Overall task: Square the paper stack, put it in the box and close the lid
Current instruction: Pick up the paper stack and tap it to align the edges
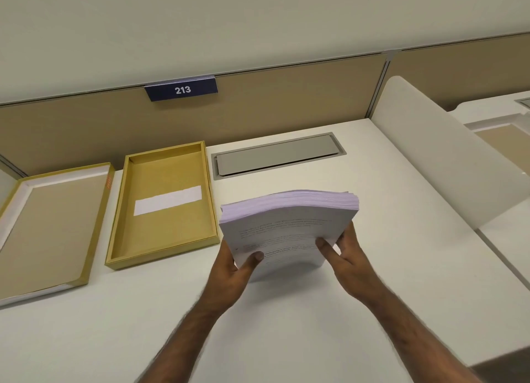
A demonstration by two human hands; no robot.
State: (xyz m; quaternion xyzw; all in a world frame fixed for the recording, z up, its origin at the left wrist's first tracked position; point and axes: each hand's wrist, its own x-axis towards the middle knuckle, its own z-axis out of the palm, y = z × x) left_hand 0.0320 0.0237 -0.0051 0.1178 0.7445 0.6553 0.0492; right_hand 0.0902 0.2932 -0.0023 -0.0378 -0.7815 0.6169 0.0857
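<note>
A thick stack of printed white paper (286, 225) stands tilted on its near edge on the white desk, its top leaning away from me. My left hand (232, 268) grips its lower left side, thumb on the front sheet. My right hand (341, 253) grips the lower right side, thumb also on the front sheet. Left of the stack lies an open mustard-yellow box (120, 233), empty, with a white strip on its floor. The box lid (94, 228) lies upside down further left, beside the box.
A grey cable hatch (275, 156) is set into the desk (286, 339) behind the stack. A tan partition with a "213" sign (182, 89) runs along the back. A white divider panel (441, 153) bounds the desk on the right.
</note>
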